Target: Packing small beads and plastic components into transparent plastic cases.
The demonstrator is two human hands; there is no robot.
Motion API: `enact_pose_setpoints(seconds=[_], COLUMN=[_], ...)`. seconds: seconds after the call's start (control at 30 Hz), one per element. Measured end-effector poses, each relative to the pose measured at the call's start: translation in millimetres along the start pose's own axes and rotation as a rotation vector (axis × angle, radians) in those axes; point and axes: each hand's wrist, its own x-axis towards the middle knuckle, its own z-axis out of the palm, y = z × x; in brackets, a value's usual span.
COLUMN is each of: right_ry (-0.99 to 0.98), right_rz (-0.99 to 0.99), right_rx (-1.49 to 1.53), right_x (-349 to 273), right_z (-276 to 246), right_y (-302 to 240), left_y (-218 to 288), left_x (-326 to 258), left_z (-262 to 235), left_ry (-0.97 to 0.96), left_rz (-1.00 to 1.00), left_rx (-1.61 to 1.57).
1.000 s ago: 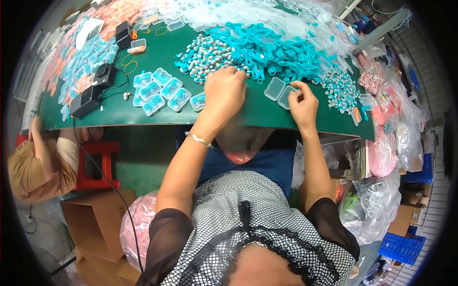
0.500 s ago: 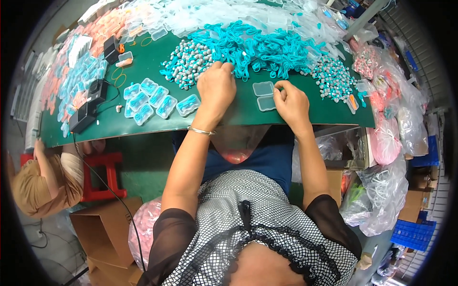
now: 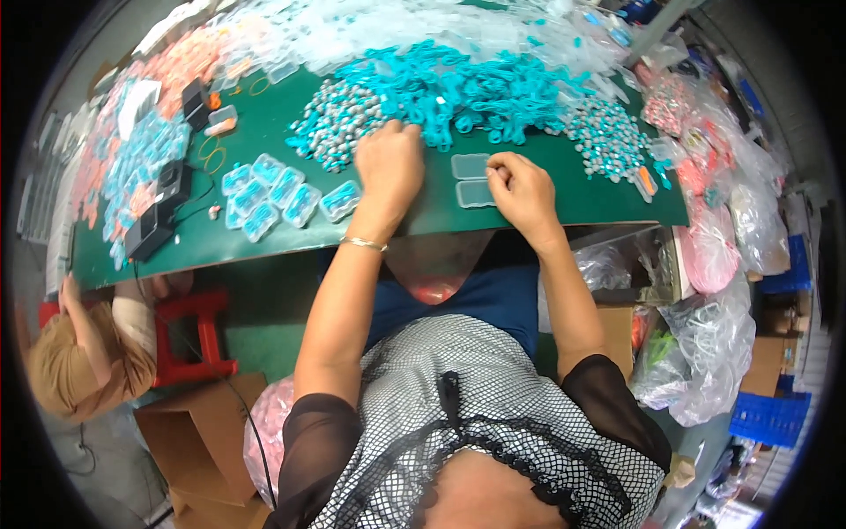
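Note:
My left hand (image 3: 389,167) is closed with its fingers curled, at the near edge of a heap of teal cords (image 3: 502,88) and beside a pile of small grey-and-teal plug-like pieces (image 3: 339,119). What its fingers hold, if anything, is hidden. A clear plastic case (image 3: 473,194) lies unfolded on the green table, both halves facing up. My right hand (image 3: 526,196) is closed too, thumb and forefinger drawn together over the case's right edge. I cannot tell whether it grips the case. Several filled clear cases (image 3: 286,187) are grouped left of my left hand.
Another grey-and-teal pile (image 3: 604,137) lies at right, near an orange-and-clear case (image 3: 646,183). Black boxes (image 3: 150,231) with a cable stand at left. Clear cases (image 3: 397,26) cover the far side. A person (image 3: 92,353) sits at the left; plastic bags (image 3: 714,256) crowd the right.
The whole view has shifted slightly. Both hands keep nearly the same places relative to the piles and the unfolded case.

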Motion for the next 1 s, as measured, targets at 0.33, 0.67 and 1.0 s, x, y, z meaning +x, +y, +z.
enact_pose_setpoints(seconds=[0.33, 0.67, 1.0], right_ry=[0.286, 0.236, 0.129], right_rz=[-0.045, -0.117, -0.274], right_rx=[-0.357, -0.723, -0.339], right_x=[11.1, 31.7, 2.8], right_z=[-56.8, -61.6, -39.4], right_y=[84.9, 106.6, 71.0], left_y=[15.1, 10.5, 36.6], left_x=[-24.6, -34.5, -46.5], left_z=[-28.0, -23.8, -23.0], left_ry=[-0.282, -0.192, -0.207], left_rz=[-0.218, -0.083, -0.363], left_rx=[-0.134, -0.43, -0.862])
